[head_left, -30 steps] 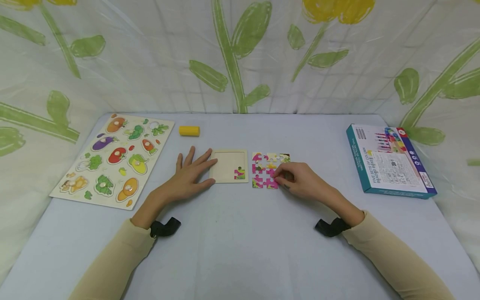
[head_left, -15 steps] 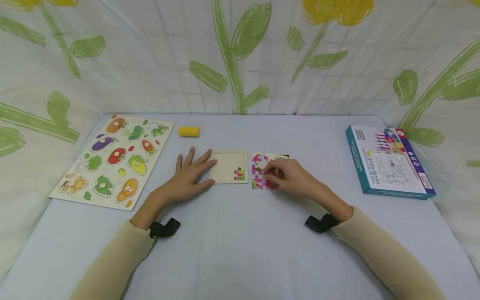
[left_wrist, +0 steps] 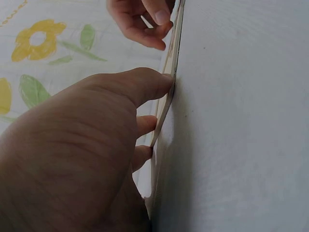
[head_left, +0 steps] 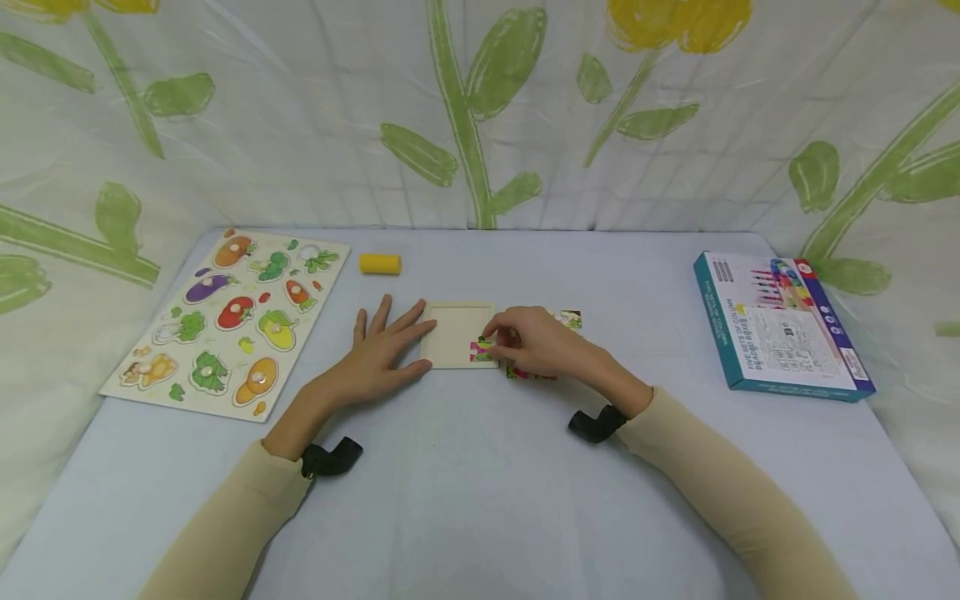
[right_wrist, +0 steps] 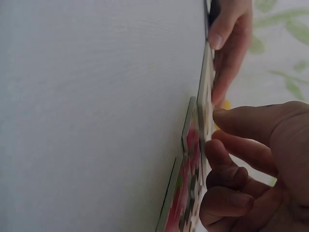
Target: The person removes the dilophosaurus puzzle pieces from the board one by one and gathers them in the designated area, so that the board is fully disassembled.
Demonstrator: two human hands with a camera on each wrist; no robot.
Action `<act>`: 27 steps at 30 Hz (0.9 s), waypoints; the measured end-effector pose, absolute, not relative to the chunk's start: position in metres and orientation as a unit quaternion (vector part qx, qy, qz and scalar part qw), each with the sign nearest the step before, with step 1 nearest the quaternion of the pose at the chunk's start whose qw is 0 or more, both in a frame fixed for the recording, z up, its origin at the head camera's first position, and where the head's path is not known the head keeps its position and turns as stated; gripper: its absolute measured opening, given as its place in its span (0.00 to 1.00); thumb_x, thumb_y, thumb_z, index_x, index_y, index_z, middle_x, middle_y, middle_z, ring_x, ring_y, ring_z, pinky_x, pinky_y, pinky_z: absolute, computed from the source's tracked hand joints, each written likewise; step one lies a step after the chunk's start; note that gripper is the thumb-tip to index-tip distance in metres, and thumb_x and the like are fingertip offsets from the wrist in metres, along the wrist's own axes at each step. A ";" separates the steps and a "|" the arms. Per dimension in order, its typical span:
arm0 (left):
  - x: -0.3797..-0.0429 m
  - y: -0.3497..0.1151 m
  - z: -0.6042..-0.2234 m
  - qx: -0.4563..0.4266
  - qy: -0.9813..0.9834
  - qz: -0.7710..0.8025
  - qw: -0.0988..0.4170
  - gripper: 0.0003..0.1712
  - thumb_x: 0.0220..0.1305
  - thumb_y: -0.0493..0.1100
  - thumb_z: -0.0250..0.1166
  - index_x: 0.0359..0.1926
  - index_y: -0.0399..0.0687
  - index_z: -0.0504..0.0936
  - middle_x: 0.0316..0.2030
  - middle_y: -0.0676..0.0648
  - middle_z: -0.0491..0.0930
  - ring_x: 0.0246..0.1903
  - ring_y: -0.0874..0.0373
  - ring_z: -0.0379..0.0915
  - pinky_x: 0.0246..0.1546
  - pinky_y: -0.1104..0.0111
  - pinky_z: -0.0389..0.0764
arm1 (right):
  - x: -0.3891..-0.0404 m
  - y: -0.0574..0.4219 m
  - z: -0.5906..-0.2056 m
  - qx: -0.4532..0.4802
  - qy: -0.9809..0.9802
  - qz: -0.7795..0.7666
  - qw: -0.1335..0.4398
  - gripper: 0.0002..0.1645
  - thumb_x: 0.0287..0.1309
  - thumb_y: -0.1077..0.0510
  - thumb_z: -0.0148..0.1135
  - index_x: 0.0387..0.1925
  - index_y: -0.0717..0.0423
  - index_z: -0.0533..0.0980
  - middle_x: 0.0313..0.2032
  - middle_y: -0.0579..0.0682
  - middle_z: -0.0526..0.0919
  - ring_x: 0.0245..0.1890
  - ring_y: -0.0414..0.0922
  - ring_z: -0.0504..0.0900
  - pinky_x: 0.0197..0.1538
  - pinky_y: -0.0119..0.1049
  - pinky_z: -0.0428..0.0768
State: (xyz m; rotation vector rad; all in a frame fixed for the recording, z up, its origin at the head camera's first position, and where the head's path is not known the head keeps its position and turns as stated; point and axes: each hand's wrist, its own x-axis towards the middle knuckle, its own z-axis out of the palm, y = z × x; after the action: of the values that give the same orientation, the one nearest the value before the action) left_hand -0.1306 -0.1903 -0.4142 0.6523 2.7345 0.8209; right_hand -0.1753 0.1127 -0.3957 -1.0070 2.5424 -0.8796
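A shallow square wooden puzzle tray (head_left: pixel 453 333) lies mid-table, with pink and green puzzle pieces (head_left: pixel 478 353) in its lower right corner. My left hand (head_left: pixel 382 350) rests at the tray's left edge, fingers spread and straight, thumb (left_wrist: pixel 154 87) touching the rim in the left wrist view. Over the tray's right side, my right hand (head_left: pixel 528 337) has thumb and fingers curled in a pinch around a small puzzle piece, which the fingers mostly hide. Loose jigsaw pieces (head_left: pixel 572 318) lie right of the tray, partly covered by that hand; the right wrist view shows them edge-on (right_wrist: pixel 176 203).
A vegetable knob-puzzle board (head_left: pixel 243 333) lies at the left. Near it, behind the tray, is a yellow cylinder (head_left: pixel 380 264). A blue and white boxed toy (head_left: pixel 783 325) lies at the right. A curtain with painted flowers (head_left: pixel 555 108) hangs behind the table.
My right hand has moved left from the loose pieces to the tray's right side, keeping its pinch. The left hand has stayed at the tray's left edge.
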 end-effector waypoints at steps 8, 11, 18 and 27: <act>-0.131 -0.191 -0.416 0.224 0.929 0.274 0.105 0.39 0.75 0.56 0.63 0.81 0.53 0.64 0.87 0.45 0.46 0.85 0.31 0.18 0.77 0.30 0.19 | -0.180 0.105 -0.396 -0.344 0.886 -0.278 0.138 0.19 0.70 0.49 0.70 0.56 0.53 0.84 0.34 0.43 0.85 0.32 0.37 0.81 0.43 0.35 0.82; -0.131 -0.192 -0.417 0.225 0.929 0.275 0.103 0.39 0.76 0.56 0.63 0.82 0.53 0.64 0.87 0.45 0.46 0.85 0.31 0.18 0.77 0.30 0.19 | -0.180 0.104 -0.394 -0.339 0.887 -0.278 0.146 0.20 0.70 0.48 0.70 0.56 0.53 0.84 0.34 0.43 0.85 0.33 0.38 0.81 0.44 0.36 0.83; -0.131 -0.192 -0.416 0.225 0.930 0.272 0.103 0.39 0.75 0.56 0.63 0.82 0.53 0.64 0.87 0.45 0.46 0.85 0.32 0.18 0.77 0.30 0.19 | -0.179 0.101 -0.391 -0.336 0.890 -0.269 0.151 0.18 0.69 0.48 0.71 0.54 0.53 0.85 0.36 0.44 0.84 0.35 0.39 0.81 0.45 0.35 0.82; -0.132 -0.192 -0.417 0.225 0.929 0.276 0.102 0.39 0.75 0.56 0.63 0.81 0.53 0.65 0.87 0.45 0.46 0.85 0.31 0.18 0.76 0.30 0.19 | -0.185 0.098 -0.392 -0.322 0.887 -0.285 0.167 0.13 0.66 0.53 0.74 0.48 0.54 0.85 0.35 0.47 0.83 0.34 0.41 0.80 0.43 0.34 0.81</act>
State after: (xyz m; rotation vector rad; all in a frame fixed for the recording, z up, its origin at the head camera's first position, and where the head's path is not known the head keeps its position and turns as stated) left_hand -0.1320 -0.1917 -0.4172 0.6641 2.7439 0.8139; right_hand -0.1846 0.0978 -0.3923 -0.9172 2.5254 -0.8113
